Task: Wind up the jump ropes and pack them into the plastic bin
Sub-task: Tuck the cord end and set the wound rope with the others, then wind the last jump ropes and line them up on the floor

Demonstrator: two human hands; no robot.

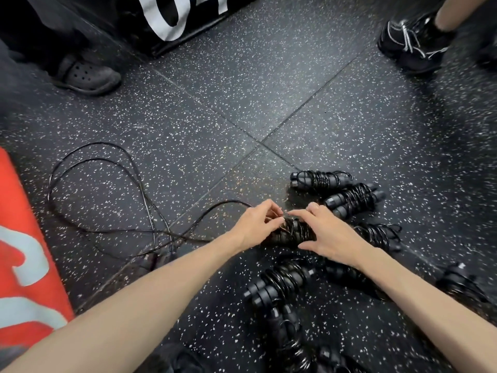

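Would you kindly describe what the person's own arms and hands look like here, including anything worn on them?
Both forearms come in from the bottom edge bare, with no sleeves in view. The left hand and the right hand wear no gloves, and no rings, watch or wristband can be seen. The fingernails look short and unpainted, though the picture is slightly blurred.

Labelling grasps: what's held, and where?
Both hands, left hand and right hand, grip one black cord-wound jump rope bundle; left fingers pinch its cord at the top.
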